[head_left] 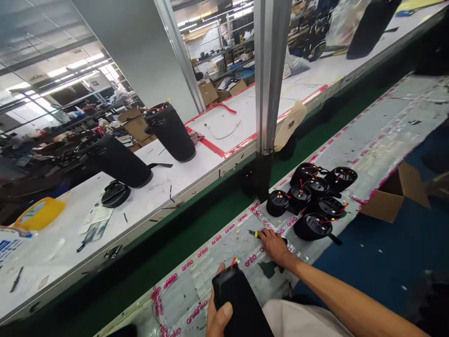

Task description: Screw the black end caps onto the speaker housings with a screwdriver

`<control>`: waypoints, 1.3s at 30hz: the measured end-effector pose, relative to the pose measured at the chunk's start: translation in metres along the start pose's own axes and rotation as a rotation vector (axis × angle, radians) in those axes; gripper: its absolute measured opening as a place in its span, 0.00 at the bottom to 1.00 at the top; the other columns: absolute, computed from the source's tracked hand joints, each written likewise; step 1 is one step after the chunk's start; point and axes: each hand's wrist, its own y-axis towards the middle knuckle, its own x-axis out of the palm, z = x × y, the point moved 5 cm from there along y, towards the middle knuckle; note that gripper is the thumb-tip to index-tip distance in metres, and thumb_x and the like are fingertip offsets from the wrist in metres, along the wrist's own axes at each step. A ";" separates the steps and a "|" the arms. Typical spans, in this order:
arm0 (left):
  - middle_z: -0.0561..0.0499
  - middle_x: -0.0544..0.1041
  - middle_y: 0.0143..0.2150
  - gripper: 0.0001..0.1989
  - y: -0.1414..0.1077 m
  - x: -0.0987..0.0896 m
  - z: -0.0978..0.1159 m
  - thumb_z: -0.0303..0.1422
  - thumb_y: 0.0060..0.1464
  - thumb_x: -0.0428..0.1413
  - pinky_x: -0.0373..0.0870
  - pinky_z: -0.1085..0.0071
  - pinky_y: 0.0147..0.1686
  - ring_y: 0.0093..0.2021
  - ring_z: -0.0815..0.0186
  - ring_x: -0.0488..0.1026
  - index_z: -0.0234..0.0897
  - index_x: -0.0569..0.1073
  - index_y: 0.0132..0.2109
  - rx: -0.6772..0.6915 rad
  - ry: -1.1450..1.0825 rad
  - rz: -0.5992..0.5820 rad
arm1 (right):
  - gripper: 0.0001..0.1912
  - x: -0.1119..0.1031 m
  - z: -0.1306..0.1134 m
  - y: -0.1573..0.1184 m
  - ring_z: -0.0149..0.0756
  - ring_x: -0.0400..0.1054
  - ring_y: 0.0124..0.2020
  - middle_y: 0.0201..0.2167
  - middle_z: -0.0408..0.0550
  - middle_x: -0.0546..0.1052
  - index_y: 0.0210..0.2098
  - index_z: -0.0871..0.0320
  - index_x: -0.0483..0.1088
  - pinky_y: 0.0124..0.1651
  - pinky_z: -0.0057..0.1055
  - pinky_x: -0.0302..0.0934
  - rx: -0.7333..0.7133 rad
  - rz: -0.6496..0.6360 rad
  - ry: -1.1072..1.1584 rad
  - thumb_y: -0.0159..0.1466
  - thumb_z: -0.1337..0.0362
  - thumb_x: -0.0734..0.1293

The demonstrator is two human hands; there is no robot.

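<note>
My left hand [219, 318] is wrapped round a black cylinder [242, 304] at the bottom centre, with red and yellow wire ends at its top. To the right, my right hand [275, 245] rests low over the taped bench, its fingers closed on a tool with a yellow part [257, 234] and a dark tip. Just beyond that hand stand several open black cylinders [313, 226] in a cluster, with red wires and yellow connectors inside.
A metal post [270, 75] rises between the taped bench [210, 248] and the white table [140, 210]. On that table are black cylinders [173, 133], a black round part [115, 194] and a yellow object [40, 213]. An open cardboard box [384, 203] lies at the right.
</note>
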 end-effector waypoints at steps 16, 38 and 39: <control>0.43 0.82 0.61 0.37 -0.006 0.027 -0.003 0.46 0.46 0.71 0.70 0.54 0.68 0.68 0.44 0.73 0.43 0.78 0.63 -0.027 -0.295 -0.022 | 0.22 -0.128 -0.059 -0.073 0.37 0.75 0.34 0.34 0.45 0.81 0.45 0.53 0.72 0.42 0.35 0.71 -0.113 -0.186 0.779 0.76 0.45 0.55; 0.41 0.82 0.60 0.42 -0.028 0.023 -0.004 0.45 0.49 0.70 0.77 0.53 0.61 0.63 0.44 0.77 0.47 0.70 0.70 0.081 -0.264 0.009 | 0.07 -0.173 -0.121 -0.157 0.45 0.78 0.37 0.41 0.42 0.79 0.51 0.50 0.67 0.36 0.39 0.58 -0.500 -0.190 0.036 0.78 0.62 0.59; 0.41 0.82 0.60 0.42 -0.030 0.023 -0.002 0.45 0.50 0.69 0.77 0.54 0.60 0.62 0.44 0.78 0.47 0.69 0.71 0.092 -0.246 0.010 | 0.07 -0.172 -0.122 -0.157 0.45 0.78 0.37 0.40 0.42 0.79 0.51 0.50 0.67 0.36 0.39 0.57 -0.501 -0.189 0.032 0.78 0.62 0.59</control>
